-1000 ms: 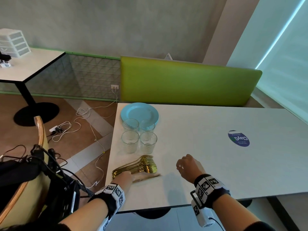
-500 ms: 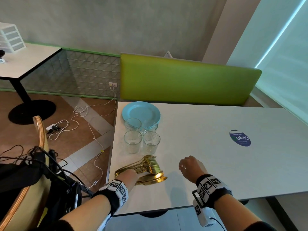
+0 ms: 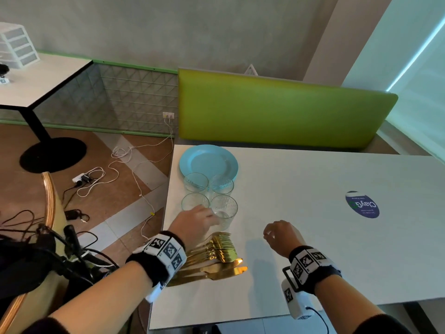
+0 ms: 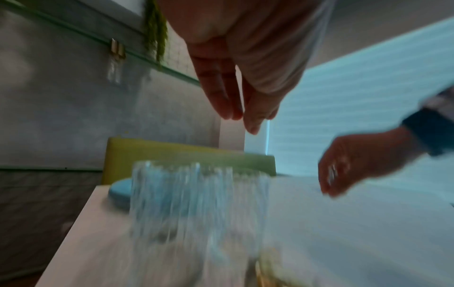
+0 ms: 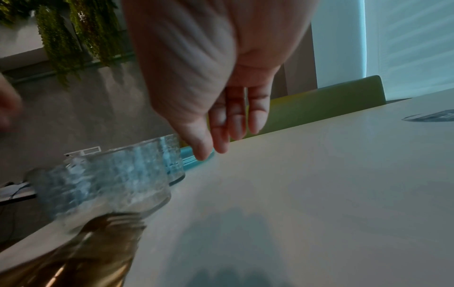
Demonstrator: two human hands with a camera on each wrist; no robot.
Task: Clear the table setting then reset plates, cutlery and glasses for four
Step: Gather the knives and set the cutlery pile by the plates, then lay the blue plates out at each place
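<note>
Glasses [image 3: 209,198] near table [image 3: 313,237] edge — left hand [image 3: 195,225] above, fingers straight

table [image 3: 313,249]: white top, dark edge
plates [image 3: 208,161]: blue stack, far left corner
glasses [image 3: 209,196]: four, clustered just in front of plates
cutlery [image 3: 214,259]: gold forks and knives, piled at near left edge
sticker [image 3: 362,204]: round, blue, right side
</note>
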